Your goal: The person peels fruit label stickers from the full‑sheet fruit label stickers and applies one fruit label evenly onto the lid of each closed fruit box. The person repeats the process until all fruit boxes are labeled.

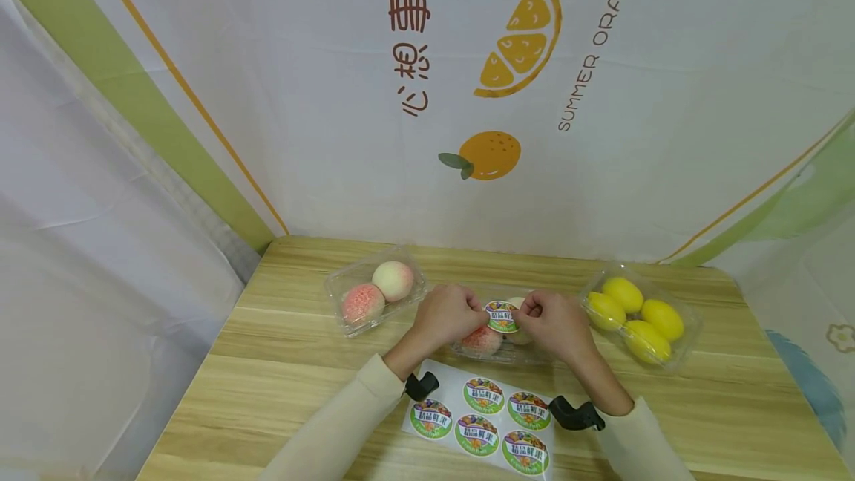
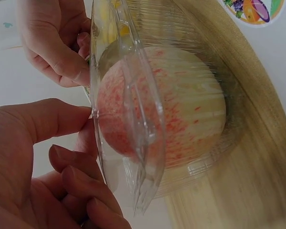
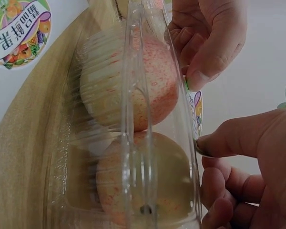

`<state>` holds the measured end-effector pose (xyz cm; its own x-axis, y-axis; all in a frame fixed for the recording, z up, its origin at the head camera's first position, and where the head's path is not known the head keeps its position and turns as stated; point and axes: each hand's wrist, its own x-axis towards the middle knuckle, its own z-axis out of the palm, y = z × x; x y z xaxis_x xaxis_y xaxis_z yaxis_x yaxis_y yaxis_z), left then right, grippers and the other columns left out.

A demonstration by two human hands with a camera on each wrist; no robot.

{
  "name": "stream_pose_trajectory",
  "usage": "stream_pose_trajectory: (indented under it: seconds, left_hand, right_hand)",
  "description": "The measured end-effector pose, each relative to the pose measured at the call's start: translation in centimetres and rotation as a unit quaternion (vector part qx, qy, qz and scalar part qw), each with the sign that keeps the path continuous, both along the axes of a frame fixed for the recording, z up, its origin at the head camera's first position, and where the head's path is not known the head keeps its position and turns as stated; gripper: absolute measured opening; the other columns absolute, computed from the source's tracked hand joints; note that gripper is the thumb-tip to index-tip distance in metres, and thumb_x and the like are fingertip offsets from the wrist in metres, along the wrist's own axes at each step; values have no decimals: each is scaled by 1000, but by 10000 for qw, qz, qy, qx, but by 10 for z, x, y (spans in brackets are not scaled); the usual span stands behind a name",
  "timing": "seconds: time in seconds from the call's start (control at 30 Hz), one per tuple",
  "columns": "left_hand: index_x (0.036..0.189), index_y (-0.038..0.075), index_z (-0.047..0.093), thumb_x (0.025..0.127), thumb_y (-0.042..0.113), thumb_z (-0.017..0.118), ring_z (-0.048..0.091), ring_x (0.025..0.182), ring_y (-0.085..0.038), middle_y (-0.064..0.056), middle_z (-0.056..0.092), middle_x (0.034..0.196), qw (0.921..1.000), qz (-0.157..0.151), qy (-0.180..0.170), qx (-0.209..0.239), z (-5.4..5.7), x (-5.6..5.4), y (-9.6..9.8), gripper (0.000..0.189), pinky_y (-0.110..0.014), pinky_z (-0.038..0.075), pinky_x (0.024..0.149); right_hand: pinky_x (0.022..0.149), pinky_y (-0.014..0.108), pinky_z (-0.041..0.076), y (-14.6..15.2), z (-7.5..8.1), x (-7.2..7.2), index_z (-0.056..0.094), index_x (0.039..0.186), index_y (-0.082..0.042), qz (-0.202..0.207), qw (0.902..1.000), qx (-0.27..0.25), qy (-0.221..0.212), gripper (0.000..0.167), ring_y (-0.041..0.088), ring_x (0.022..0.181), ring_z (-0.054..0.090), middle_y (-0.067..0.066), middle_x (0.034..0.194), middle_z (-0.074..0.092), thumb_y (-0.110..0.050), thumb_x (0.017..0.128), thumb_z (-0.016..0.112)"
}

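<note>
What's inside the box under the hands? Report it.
Two peaches lie in the clear box. From the head camera, the round sticker, left hand and right hand hide parts of them; whatever is directly beneath them cannot be seen.

Clear rectangular plastic boxes point(image 1: 336, 286) in row, pale wooden table point(image 1: 267, 407).
Left box: two round pink-white peaches point(image 1: 364, 305); middle box point(image 1: 528, 354): two more, round colourful sticker point(image 1: 502, 316) over them; right box point(image 1: 689, 325): four oval yellow lemons point(image 1: 663, 319); white sticker sheet point(image 1: 456, 393) before middle box.

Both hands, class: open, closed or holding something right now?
Left hand: holding the round fruit sticker, pinching its left edge.
Right hand: holding the same sticker's right edge.
</note>
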<state>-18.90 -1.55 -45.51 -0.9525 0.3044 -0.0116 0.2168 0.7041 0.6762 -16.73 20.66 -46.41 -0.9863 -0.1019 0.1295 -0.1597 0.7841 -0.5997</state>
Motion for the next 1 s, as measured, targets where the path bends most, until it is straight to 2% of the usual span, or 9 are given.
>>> stream_pose_trajectory:
  seconds: [0.23,0.57,1.0]
  left_hand:
    - [66,23,69,87,21,80,49,53,-6,13,58,59,10000,16,-56,-35,1,0,0,24,-24,35,47]
    - [63,23,68,86,21,78,47,51,-5,15,53,55,9999,-41,77,-81,2,1,1,26,-24,33,46]
    - [66,24,69,86,21,80,51,55,-7,13,59,61,9998,-8,146,-155,0,0,0,23,-25,38,48]
  right_hand:
    - [51,29,38,-1,1,1,69,77,-14,3,10000,-19,-32,20,13,56,50,-6,63,60,-21,92,80]
    - [50,29,38,0,1,1,68,77,-13,-16,10000,-26,-80,22,14,55,50,-5,63,59,-21,93,81]
    - [51,28,38,1,0,2,67,81,-11,-55,9999,-105,-126,21,15,58,50,-2,66,58,-19,93,83]
